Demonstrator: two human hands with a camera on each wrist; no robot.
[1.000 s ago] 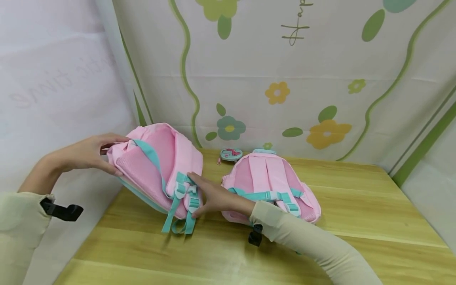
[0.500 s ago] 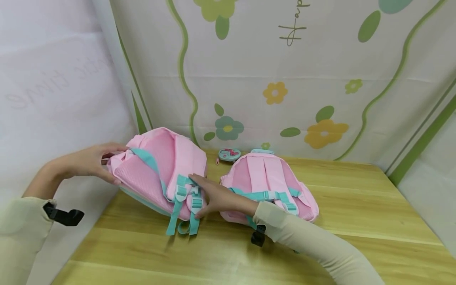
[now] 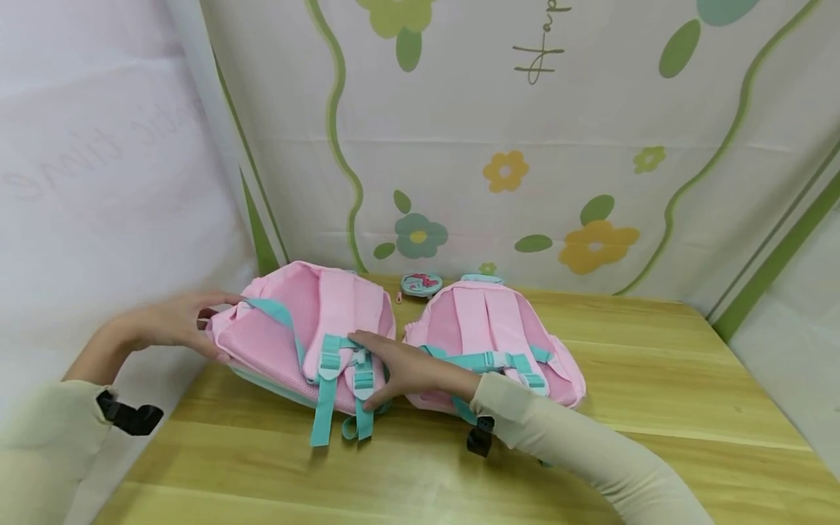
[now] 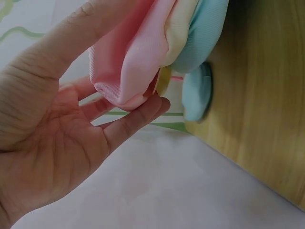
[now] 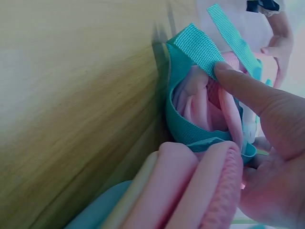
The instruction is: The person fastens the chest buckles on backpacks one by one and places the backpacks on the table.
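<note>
A pink backpack (image 3: 305, 306) with teal straps lies on the left of the table, its back panel and shoulder straps facing up and its left side raised. My left hand (image 3: 173, 321) grips that raised end between thumb and fingers; the left wrist view shows the fingers (image 4: 136, 119) under the pink fabric (image 4: 138, 62). At the opposite side, my right hand (image 3: 413, 364) holds the backpack near the strap buckles. In the right wrist view its thumb (image 5: 238, 86) presses a teal strap (image 5: 202, 50); the other fingertips are partly hidden.
A second pink backpack (image 3: 453, 313) lies close on the right, straps up, with my right forearm over its lower edge. Behind them sits a small round teal pouch (image 3: 421, 284). Printed cloth (image 3: 459, 109) hangs behind the wooden table (image 3: 656, 364).
The left backpack has been lowered and shifted slightly right, its left end less steep. Both hands have moved with it and keep their hold. The second backpack has stayed in place.
</note>
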